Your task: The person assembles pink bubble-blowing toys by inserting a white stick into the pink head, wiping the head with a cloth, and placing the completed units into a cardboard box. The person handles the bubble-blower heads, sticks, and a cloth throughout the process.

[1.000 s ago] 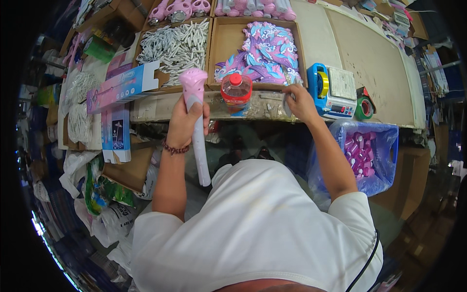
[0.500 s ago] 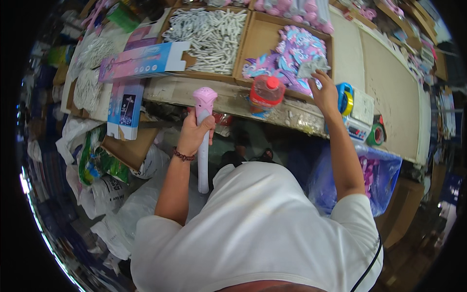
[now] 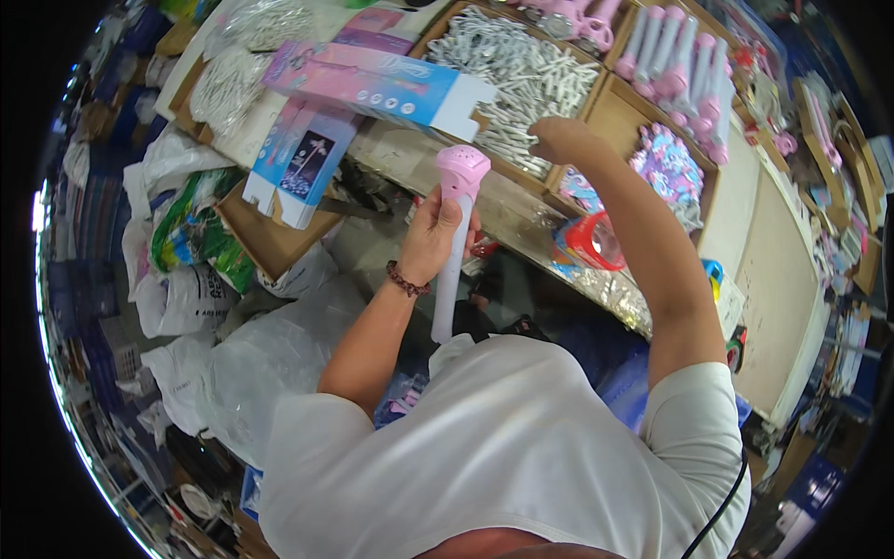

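Observation:
My left hand [image 3: 436, 238] is wrapped round the pale shaft of a toy wand [image 3: 448, 284], just below its pink faceted head with small holes on top. The wand stands nearly upright in front of my shirt. My right hand [image 3: 564, 142] reaches over the near edge of a cardboard tray [image 3: 534, 180] heaped with small white stick-like parts [image 3: 510, 84]. Its fingers are bent down and mostly hidden, so whether they hold anything does not show. Beneath my right forearm, pink, blue and purple shaped pieces [image 3: 667, 166] lie in the neighbouring tray.
A red-labelled plastic bottle [image 3: 590, 242] stands at the table's near edge under my right arm. Pink-and-blue printed boxes [image 3: 382, 86] lie left of the trays. Pink-ended tubes [image 3: 678, 70] fill a tray behind. Clear plastic bags [image 3: 270, 373] hang at lower left.
My right hand has moved left from the coloured pieces to the tray of white parts. My left hand still grips the wand. The view has turned, shifting the table.

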Demonstrator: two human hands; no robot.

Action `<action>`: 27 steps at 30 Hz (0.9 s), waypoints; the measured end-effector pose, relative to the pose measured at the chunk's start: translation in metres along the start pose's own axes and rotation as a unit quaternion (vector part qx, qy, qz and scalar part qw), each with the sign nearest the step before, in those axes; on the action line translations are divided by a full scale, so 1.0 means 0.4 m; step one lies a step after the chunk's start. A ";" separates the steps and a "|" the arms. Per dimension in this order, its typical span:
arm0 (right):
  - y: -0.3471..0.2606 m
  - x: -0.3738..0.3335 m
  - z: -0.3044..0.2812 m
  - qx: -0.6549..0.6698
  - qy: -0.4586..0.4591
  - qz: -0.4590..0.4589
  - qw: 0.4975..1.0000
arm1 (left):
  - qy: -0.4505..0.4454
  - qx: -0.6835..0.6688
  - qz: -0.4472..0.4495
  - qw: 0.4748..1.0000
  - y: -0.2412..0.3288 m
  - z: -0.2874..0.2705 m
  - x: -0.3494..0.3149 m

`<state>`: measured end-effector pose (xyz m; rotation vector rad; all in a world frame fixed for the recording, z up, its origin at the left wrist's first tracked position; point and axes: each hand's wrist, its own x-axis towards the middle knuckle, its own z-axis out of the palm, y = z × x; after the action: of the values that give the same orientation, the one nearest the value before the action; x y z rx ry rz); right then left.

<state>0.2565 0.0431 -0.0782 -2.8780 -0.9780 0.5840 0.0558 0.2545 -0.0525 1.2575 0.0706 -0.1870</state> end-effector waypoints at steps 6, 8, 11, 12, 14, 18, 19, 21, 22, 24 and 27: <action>-0.057 0.146 0.118 -0.116 -0.061 0.058 0.990 | 0.024 -0.084 0.041 0.995 0.025 -0.088 -0.049; -0.074 0.154 0.120 -0.129 -0.069 0.082 0.986 | 0.025 -0.101 0.052 0.993 0.046 -0.106 -0.060; -0.072 0.160 0.118 -0.130 -0.051 0.068 0.988 | 0.021 -0.107 0.074 0.991 0.039 -0.132 -0.068; -0.066 0.164 0.114 -0.137 -0.033 0.053 0.989 | 0.021 -0.118 0.077 0.990 0.037 -0.139 -0.065; -0.073 0.161 0.073 -0.143 -0.046 0.042 0.988 | 0.015 -0.123 0.095 0.988 0.028 -0.146 -0.044; -0.033 0.145 0.030 -0.120 -0.025 0.061 0.991 | 0.033 -0.149 0.102 0.983 0.026 -0.124 -0.005; -0.024 0.137 0.015 -0.106 -0.014 0.072 0.992 | 0.046 -0.169 0.093 0.980 0.033 -0.114 0.004; 0.003 0.108 -0.013 -0.040 0.022 0.085 0.995 | 0.037 -0.196 0.077 0.977 0.055 -0.095 0.025; 0.001 0.083 -0.042 -0.004 0.034 0.099 0.995 | 0.031 -0.208 0.066 0.975 0.064 -0.086 0.034; 0.054 0.064 -0.031 0.056 0.107 0.097 0.988 | 0.015 -0.214 0.055 0.975 0.068 -0.070 0.052; 0.046 0.013 -0.085 0.196 0.225 0.120 0.947 | -0.009 -0.211 0.058 0.976 0.054 -0.053 0.078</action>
<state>0.2835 0.0340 -0.0512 -2.5986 -0.3959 0.0931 0.0915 0.2776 -0.0436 0.8328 0.0186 -0.0770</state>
